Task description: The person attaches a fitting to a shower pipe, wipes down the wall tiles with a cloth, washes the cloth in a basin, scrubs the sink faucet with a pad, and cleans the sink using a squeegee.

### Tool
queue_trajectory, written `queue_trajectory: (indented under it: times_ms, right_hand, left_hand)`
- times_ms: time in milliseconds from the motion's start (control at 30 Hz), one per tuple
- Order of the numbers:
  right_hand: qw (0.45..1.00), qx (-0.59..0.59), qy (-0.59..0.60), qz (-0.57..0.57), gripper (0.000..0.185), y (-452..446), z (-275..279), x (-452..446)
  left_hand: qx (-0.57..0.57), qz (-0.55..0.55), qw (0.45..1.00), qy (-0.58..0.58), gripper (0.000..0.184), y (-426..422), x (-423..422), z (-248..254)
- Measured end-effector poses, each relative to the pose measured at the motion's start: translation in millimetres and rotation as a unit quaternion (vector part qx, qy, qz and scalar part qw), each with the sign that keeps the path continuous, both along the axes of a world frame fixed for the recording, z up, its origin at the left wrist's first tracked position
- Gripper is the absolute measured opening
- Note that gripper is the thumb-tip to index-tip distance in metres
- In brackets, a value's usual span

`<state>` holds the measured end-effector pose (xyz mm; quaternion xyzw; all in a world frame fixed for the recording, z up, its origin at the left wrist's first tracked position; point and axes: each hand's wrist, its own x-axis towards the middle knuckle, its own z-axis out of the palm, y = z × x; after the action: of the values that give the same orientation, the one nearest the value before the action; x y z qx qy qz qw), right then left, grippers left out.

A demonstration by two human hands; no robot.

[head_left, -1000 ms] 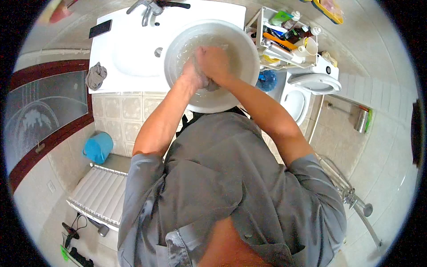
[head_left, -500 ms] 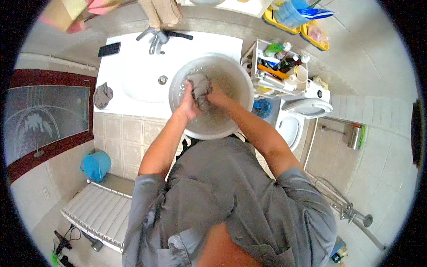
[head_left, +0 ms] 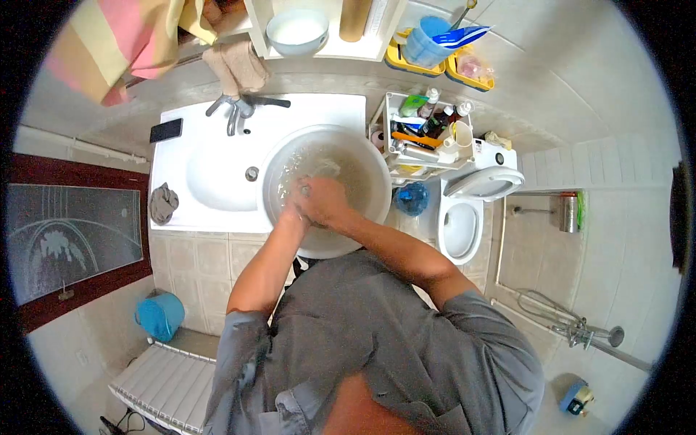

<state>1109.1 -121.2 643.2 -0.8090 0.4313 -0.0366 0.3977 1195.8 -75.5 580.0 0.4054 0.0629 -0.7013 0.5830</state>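
A large white basin [head_left: 377,174] of cloudy water rests at the right end of the white sink counter [head_left: 170,170]. Inside it, my left hand [head_left: 293,209] and my right hand [head_left: 324,201] are pressed together with fingers curled. A small bit of grey cloth [head_left: 305,191] shows between them; most of it is hidden by the hands. Another crumpled grey cloth [head_left: 164,203] lies on the counter's left edge, away from the hands.
Behind the basin are a faucet [head_left: 238,112] and a black phone [head_left: 166,130]. A cart of bottles [head_left: 428,138] and a toilet [head_left: 460,228] stand right. At lower left are a blue bucket [head_left: 159,316] and a white radiator [head_left: 167,384].
The view has shifted, showing more of the shelf above. The hands had parted around the grey cloth half a second ago; now they are closed together over it.
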Motion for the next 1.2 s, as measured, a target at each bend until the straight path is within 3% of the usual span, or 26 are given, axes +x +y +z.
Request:
queue_trajectory:
  times_ms: [67,133,233,300,400,433,467,500,600,700,767,833,867,933,1000,1200]
  right_hand:
    - [1.0,-0.012,-0.003,-0.004,0.046,-7,-31,0]
    - [0.994,-0.053,0.034,-0.087,0.046,-20,-81,0]
    - [0.996,-0.061,0.001,-0.071,0.042,-42,-102,-16]
    - [0.996,-0.065,0.024,-0.061,0.041,-47,-82,-23]
    - [0.987,-0.121,0.071,-0.079,0.041,-49,-90,-29]
    - [0.975,-0.169,0.098,-0.109,0.044,-47,-102,-30]
    - [0.975,-0.17,0.094,-0.107,0.044,-45,-108,-29]
    - [0.989,-0.102,0.072,-0.076,0.047,-44,-114,-29]
    - [0.995,0.102,0.008,0.016,0.058,-45,-124,-33]
    - [0.975,0.219,-0.038,0.029,0.059,-34,-95,-24]
    - [0.961,0.268,-0.063,0.011,0.057,-17,-62,-13]
    - [0.954,0.153,-0.25,0.066,0.047,0,-41,-9]
    - [0.954,0.154,-0.251,0.063,0.047,6,-30,-8]
    - [0.959,-0.031,-0.257,0.117,0.042,13,-12,-4]
    - [0.973,-0.023,-0.22,0.065,0.04,21,0,-1]
    - [0.988,-0.062,-0.126,-0.065,0.031,11,-15,5]
  left_hand:
    - [0.005,0.006,0.996,0.083,0.051,-4,-3,-20]
    - [0.005,0.006,0.992,0.123,0.05,-4,-8,-37]
    - [0.001,-0.01,0.996,0.093,0.053,-3,-3,-43]
    - [0.107,0.01,0.99,-0.089,0.063,2,4,-32]
    - [0.04,-0.044,0.98,-0.188,0.07,20,29,-82]
    - [0.04,-0.04,0.98,-0.191,0.07,22,31,-81]
    - [0.063,-0.045,0.991,-0.112,0.076,22,31,-78]
    - [0.084,-0.053,0.995,-0.032,0.082,21,31,-76]
    - [0.123,-0.078,0.989,-0.002,0.085,10,20,-21]
    - [0.122,-0.033,0.991,0.045,0.077,7,24,-13]
    - [0.103,-0.057,0.991,0.058,0.072,9,43,-67]
    - [0.085,-0.083,0.99,0.072,0.068,9,61,-159]
    - [-0.024,-0.074,0.997,0.012,0.061,10,68,-213]
    - [-0.133,-0.063,0.988,-0.049,0.053,15,67,-210]
    - [-0.142,-0.055,0.988,-0.032,0.053,10,55,-180]
    - [-0.032,-0.056,0.995,0.081,0.051,-6,-1,-51]
